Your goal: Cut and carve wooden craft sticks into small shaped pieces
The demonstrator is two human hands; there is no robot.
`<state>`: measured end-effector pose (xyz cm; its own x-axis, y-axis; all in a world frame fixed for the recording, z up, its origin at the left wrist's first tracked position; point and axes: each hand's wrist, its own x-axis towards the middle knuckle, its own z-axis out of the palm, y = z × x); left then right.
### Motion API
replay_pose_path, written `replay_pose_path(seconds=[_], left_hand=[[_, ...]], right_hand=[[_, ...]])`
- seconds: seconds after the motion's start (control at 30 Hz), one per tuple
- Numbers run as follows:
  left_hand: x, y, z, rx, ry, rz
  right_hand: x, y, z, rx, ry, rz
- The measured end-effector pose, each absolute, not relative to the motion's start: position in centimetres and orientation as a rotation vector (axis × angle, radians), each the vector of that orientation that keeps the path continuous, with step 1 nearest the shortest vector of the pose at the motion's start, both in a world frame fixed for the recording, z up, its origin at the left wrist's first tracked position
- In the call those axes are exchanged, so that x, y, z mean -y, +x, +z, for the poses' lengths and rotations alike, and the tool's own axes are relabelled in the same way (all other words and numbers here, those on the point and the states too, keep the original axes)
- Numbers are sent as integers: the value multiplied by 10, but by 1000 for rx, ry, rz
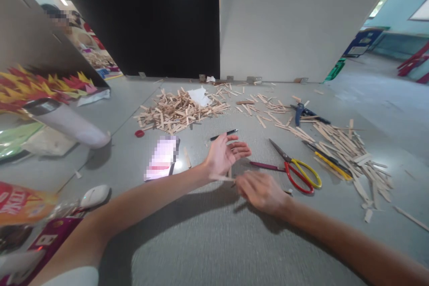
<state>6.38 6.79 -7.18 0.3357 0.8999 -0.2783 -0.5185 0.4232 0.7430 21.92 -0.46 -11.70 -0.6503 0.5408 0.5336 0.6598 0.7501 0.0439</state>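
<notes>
Near the middle of the grey table, my left hand is turned palm up with its fingers spread, holding nothing that shows. My right hand, slightly blurred, is just to its right with fingers closed on a thin pale wooden strip. The strip reaches left toward my left wrist. A black pen lies just beyond my left hand. Right of the hands are scissors with red and yellow handles, and a dark red stick. A pile of short wooden pieces lies farther back.
More wooden strips, a yellow cutter and blue-handled pliers lie at right. At left are a phone, a tumbler, a white case and snack packets. Upright boards stand behind; a person is beyond, upper left.
</notes>
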Motion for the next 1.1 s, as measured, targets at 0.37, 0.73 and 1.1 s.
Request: replay_pose_path(seconds=[0.37,0.73,1.1], left_hand=[[-99,34,-91,-1003,1728,735],[-110,8,-77,-1184,2396,21],[-137,0,-77,-1271,2527,9]], right_hand=[[10,241,-60,2684,-1556,144],[-8,249,-36,2681,-2203,244],[-4,241,-53,2772,-1865,369]])
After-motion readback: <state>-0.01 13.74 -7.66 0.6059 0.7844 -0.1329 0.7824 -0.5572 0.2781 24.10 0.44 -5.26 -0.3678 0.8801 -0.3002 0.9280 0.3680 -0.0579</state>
